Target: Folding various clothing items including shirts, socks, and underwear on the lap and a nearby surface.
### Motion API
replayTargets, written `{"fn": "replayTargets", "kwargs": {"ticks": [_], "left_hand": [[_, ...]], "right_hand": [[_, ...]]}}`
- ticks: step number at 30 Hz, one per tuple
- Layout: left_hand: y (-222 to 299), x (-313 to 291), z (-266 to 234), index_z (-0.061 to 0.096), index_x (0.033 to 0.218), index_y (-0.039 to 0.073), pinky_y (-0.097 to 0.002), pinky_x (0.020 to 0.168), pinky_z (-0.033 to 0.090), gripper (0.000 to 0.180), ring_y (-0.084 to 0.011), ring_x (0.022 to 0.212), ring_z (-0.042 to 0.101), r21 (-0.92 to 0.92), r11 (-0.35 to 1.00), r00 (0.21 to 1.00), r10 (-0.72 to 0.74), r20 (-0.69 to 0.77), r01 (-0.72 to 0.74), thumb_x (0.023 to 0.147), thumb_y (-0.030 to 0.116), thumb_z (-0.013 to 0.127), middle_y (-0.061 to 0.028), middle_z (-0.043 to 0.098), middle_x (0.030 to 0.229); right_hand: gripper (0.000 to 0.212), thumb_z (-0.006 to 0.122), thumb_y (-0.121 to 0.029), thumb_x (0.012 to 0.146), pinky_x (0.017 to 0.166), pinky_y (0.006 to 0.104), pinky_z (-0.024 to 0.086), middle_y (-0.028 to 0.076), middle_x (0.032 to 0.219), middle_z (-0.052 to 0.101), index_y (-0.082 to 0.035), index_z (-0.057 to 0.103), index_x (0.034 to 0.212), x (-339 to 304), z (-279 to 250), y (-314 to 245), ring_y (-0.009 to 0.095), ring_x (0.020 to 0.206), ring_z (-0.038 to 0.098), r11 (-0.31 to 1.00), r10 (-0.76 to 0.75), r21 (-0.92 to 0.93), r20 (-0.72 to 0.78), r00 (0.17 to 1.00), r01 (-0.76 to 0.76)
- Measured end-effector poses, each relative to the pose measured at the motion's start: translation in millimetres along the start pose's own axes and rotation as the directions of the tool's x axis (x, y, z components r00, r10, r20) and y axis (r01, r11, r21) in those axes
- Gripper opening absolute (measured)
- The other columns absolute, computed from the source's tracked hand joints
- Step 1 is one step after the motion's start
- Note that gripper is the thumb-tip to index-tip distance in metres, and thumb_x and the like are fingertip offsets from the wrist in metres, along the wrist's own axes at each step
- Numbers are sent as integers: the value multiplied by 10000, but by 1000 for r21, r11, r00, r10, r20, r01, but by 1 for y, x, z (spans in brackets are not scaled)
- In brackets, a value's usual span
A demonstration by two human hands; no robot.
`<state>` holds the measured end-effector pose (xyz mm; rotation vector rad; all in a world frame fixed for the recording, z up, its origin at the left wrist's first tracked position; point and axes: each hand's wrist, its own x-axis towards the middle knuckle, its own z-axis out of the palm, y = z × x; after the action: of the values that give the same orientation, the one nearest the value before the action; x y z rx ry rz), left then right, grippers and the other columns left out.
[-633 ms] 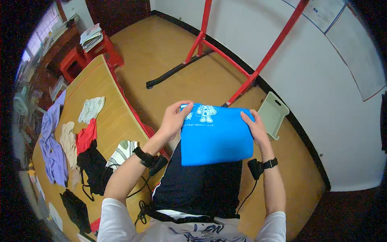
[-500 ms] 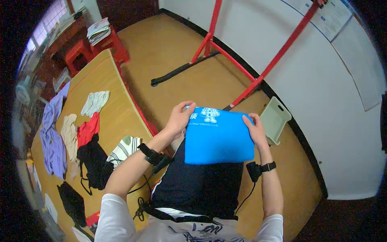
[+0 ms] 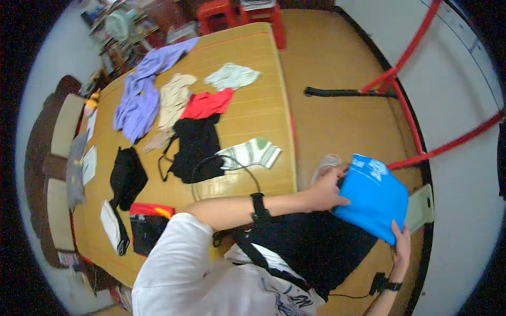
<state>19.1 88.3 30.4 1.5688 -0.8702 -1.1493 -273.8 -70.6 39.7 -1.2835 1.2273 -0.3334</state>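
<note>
A flat, folded blue cloth piece (image 3: 377, 203) with a white printed figure hangs tilted in front of me, above my dark trousers. My left hand (image 3: 327, 190) grips its left edge, thumb on the front. Around its lower right corner, my right hand (image 3: 401, 246) is closed, with some fingers hidden behind the cloth. Nearest to my left arm on the table (image 3: 263, 116) lies a white striped sock (image 3: 255, 151). Beside the sock are a black strapped garment (image 3: 197, 147), a red cloth (image 3: 207, 105), a beige garment (image 3: 175, 100) and a pale green cloth (image 3: 232, 77).
Farther left on the table lie a purple garment (image 3: 138, 97), a black cloth (image 3: 128, 176) and a black-and-red folded item (image 3: 147, 231). A red metal frame (image 3: 408, 118) and a pale green bin (image 3: 420, 208) stand at right. Red stools (image 3: 217, 16) stand beyond the table.
The view has swung left, showing more of the table. The blue cloth has turned clockwise from level to tilted, and both hands have kept hold of it, my right hand now lower.
</note>
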Motion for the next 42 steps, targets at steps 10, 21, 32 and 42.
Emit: {"fn": "replayTargets", "kwargs": {"ticks": [10,21,32,42], "left_hand": [[-5,-61,-14,288,1308,-19,-351,575,492,705,-226,674,624,-99,994,997,-33,64,39,766,162,701,-154,629,785],[-7,-78,-9,408,1084,-49,-362,592,492,433,-251,694,617,-17,997,988,66,-140,-69,805,167,659,-187,604,805],[2,-70,-8,394,1115,-57,-449,711,492,484,-385,827,617,-26,996,960,77,-270,-87,781,188,646,-248,599,876],[-48,-336,-180,553,1145,-38,-404,908,464,436,-355,1073,570,99,782,192,-27,-981,615,846,273,615,-252,588,1134]], "right_hand": [[881,792,-191,679,989,411,405,183,1307,489,21,321,1392,-18,-10,1,309,1161,499,975,90,-220,241,966,-36],[693,654,-319,873,920,460,457,231,1291,455,51,314,1349,31,-7,10,324,1135,507,968,-27,-240,178,984,70],[565,577,-393,917,816,416,502,166,1164,576,48,450,1247,32,28,-6,264,967,596,987,75,-153,223,972,-41],[665,623,-344,898,946,454,448,203,1320,453,34,325,1356,44,23,-34,313,1142,505,979,187,-137,323,928,-150]]}}
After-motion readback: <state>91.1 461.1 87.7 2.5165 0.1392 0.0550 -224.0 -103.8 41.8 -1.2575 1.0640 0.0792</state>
